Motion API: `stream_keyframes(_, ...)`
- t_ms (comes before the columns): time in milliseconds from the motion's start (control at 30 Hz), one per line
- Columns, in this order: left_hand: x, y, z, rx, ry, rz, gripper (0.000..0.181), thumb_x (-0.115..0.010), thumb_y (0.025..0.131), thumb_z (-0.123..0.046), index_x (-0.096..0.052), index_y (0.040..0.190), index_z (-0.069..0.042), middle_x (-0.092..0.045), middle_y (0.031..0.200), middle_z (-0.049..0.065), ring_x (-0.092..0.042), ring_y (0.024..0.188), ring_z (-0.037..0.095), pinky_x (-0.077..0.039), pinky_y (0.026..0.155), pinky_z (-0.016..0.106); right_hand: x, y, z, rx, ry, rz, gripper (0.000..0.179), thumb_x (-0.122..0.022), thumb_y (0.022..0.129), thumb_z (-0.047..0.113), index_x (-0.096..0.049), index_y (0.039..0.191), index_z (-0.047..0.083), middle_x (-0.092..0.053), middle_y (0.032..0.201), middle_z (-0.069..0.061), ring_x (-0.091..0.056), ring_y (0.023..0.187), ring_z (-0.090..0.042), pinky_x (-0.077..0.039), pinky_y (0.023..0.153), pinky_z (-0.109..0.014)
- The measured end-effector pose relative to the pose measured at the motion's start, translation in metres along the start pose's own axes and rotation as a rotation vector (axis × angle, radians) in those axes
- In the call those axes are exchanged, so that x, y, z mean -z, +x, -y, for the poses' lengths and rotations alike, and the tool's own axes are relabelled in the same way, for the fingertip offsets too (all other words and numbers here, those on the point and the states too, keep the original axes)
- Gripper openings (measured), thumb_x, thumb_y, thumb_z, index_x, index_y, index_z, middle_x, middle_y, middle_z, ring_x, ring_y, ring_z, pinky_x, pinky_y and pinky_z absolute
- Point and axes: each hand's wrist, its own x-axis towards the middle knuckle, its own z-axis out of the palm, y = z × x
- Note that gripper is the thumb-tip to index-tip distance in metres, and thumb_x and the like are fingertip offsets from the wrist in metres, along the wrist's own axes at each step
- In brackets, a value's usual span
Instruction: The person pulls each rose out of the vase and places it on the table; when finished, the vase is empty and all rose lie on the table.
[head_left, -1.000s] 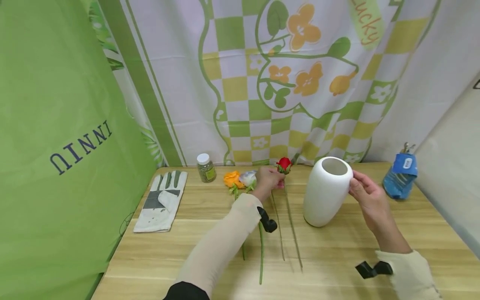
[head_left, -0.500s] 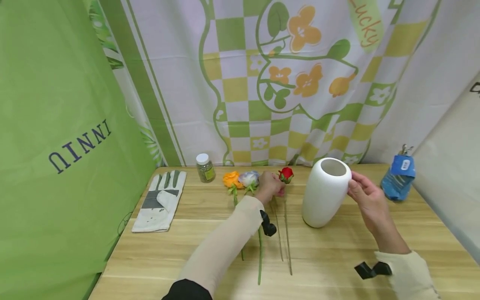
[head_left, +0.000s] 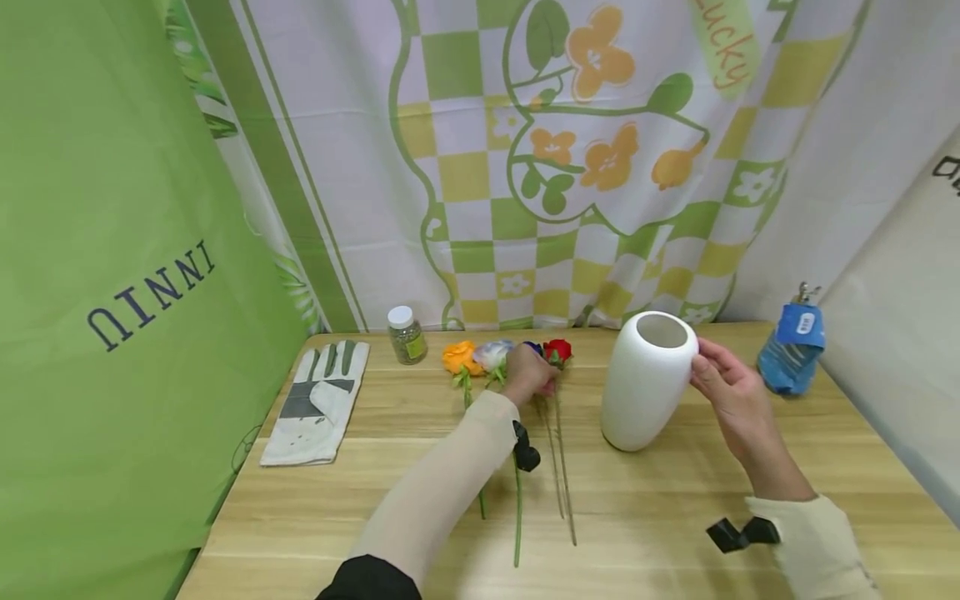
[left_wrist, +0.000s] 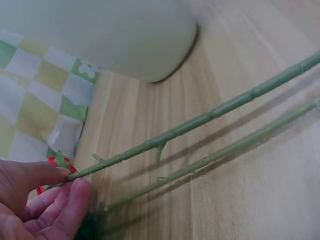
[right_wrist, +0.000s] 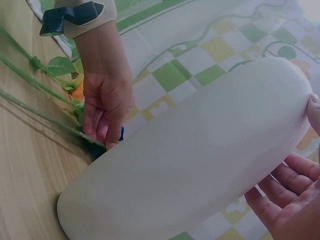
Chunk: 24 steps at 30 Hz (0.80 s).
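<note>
My left hand [head_left: 531, 371] pinches the stem of a red rose [head_left: 558, 351] just under its bloom, low over the table. In the left wrist view, thumb and fingers meet on the green stem [left_wrist: 210, 116], with a second stem [left_wrist: 200, 164] below it. Left of the hand, an orange flower [head_left: 461, 358] and a pale lilac flower [head_left: 492, 355] lie side by side. A dark blue bloom [head_left: 534, 346] is mostly hidden behind the hand. My right hand [head_left: 738, 400] holds a white vase [head_left: 647, 387] by its right side near the rim. The vase stands upright.
A work glove [head_left: 318, 404] lies at the left of the wooden table [head_left: 420, 500]. A small jar with a white lid [head_left: 406, 337] stands at the back. To the right of the vase sits a blue packet [head_left: 792, 350]. A patterned curtain hangs behind.
My left hand has moved the red rose left and a little nearer, so its stem lies close beside its neighbour's. The right hand has stayed on the vase; the head view has shifted slightly.
</note>
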Motion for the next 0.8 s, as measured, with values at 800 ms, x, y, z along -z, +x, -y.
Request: stream_keyframes(800,-0.0019,-0.0068,0.0062,-0.176,0.105,0.000,0.022,-0.074,0.083,-0.002,-0.069,0.062,0.000,-0.068,0.054,0.014,-0.071,0.052,0.029,-0.056,0.043,0.029,0.0003,-0.0002,0.0005,-0.017,-0.009,-0.008,0.025,-0.054,0.102,0.009,-0.066,0.116,0.027,-0.071,0.111,0.019,-0.066,0.100,0.007,-0.055,0.084,-0.009)
